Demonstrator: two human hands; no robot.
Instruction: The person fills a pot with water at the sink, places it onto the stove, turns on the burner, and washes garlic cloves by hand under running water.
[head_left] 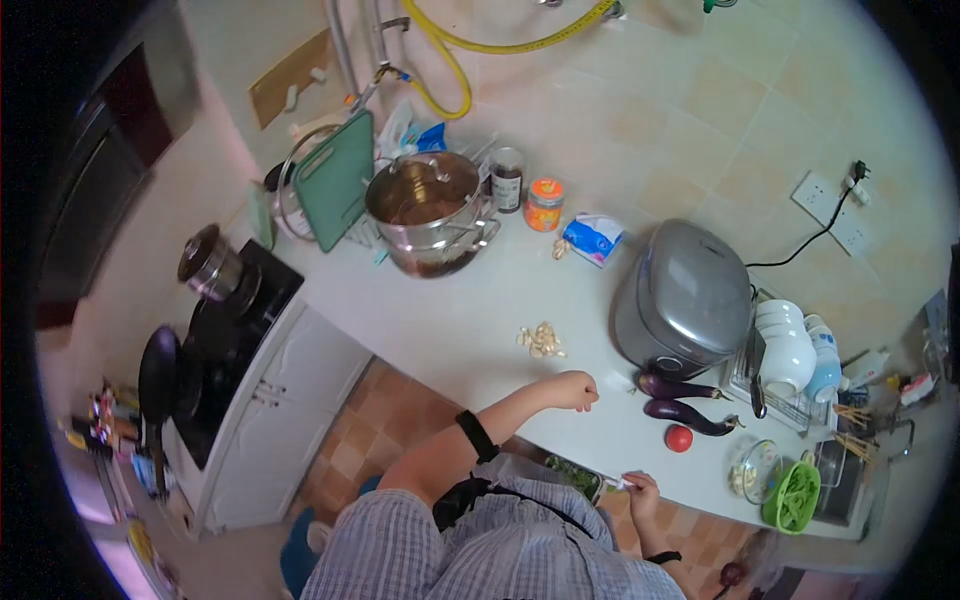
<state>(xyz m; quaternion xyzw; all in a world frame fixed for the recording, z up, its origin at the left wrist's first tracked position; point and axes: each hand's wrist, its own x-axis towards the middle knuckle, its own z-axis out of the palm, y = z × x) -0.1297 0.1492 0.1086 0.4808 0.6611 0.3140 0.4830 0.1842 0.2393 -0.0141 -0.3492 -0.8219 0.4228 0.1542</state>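
My left hand (572, 391) is over the white counter (440, 320), its fingers curled together; anything inside them is hidden. Just above it lies a small pile of pale garlic-like pieces (543, 341). Near the counter's front edge, my right hand (641, 490) is closed round a small white object (617, 483), too small to identify. To the right of my left hand are two purple eggplants (690, 415) and a red tomato (679, 438). Below the counter edge, between my body and my right hand, green leaves (573, 475) show in a container.
A grey rice cooker (700, 295) stands against the wall. A steel pot (428, 215), green cutting board (335, 180), jars and a blue packet (594, 238) are at the back. Right: bowls (787, 360), a glass bowl (755, 471), a green basket (793, 500). Left: a stove (225, 340).
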